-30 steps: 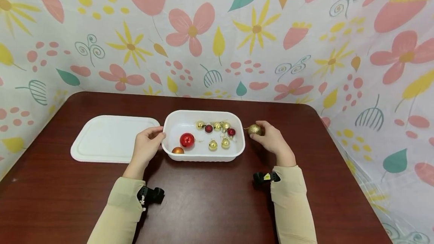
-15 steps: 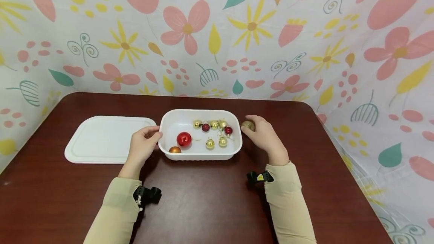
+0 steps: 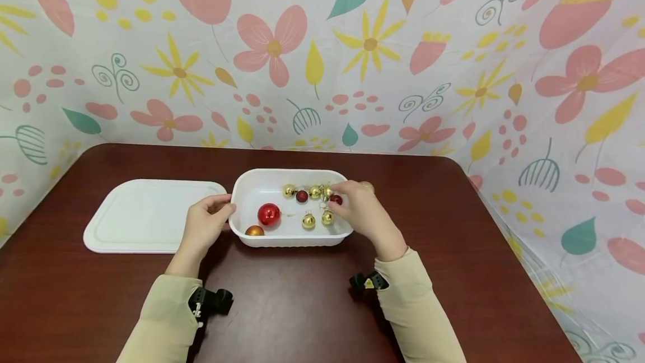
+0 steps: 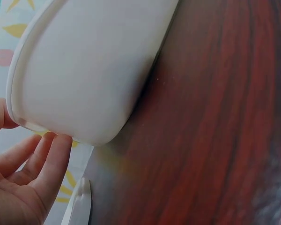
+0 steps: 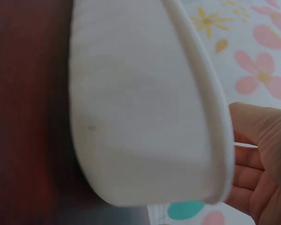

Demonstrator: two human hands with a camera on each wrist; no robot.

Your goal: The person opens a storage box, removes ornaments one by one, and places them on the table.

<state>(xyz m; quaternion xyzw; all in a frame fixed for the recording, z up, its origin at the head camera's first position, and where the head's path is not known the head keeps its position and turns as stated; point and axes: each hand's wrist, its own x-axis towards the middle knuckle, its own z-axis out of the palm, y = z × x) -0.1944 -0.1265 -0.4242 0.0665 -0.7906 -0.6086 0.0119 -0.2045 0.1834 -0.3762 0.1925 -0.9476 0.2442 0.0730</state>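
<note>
A white plastic box (image 3: 289,241) stands mid-table with baubles in it: a large shiny red bauble (image 3: 269,214), an orange bauble (image 3: 254,231), several small gold baubles (image 3: 308,220) and two small dark red baubles (image 3: 302,196). My left hand (image 3: 204,223) holds the box's left end, thumb at the rim and fingertips against the outer wall (image 4: 79,79) in the left wrist view. My right hand (image 3: 365,212) reaches over the right rim, thumb and index finger apart on either side of a dark red bauble (image 3: 336,199). A glittery gold bauble (image 3: 367,186) shows partly behind its knuckles.
A white lid (image 3: 136,214) lies flat on the dark wooden table (image 3: 282,301), left of the box and partly behind my left hand. A flower-patterned curtain (image 3: 302,71) hangs along the table's back and right side.
My right hand has left the glittery gold bauble beside the box and moved left over the rim, among the small baubles. My left hand keeps its hold on the box's left end.
</note>
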